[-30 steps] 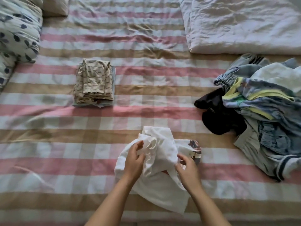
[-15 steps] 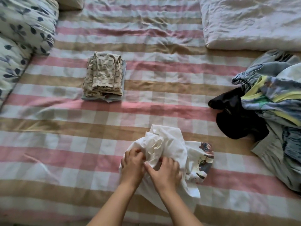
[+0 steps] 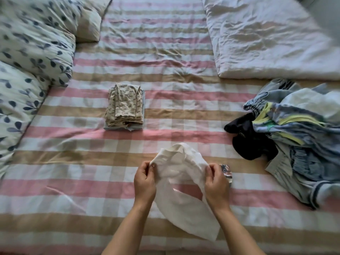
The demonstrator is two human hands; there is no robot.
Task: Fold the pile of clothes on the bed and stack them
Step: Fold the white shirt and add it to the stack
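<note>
A crumpled white garment (image 3: 182, 190) with a printed patch on its right side hangs between my hands near the front of the striped bed (image 3: 73, 173). My left hand (image 3: 144, 181) pinches its upper left edge. My right hand (image 3: 217, 183) grips its upper right edge. A small folded stack (image 3: 125, 107), beige printed cloth on top of pale blue, lies further back to the left. An unfolded pile of clothes (image 3: 298, 137), blue, yellow-trimmed and black, sits at the right.
Leaf-print pillows (image 3: 31, 57) line the left side, with a plain pillow (image 3: 88, 26) behind them. A rumpled white quilt (image 3: 266, 35) fills the back right corner.
My hands were together at the garment's middle; they have moved apart to its two upper edges and spread it. The camera has tilted up, showing more of the bed.
</note>
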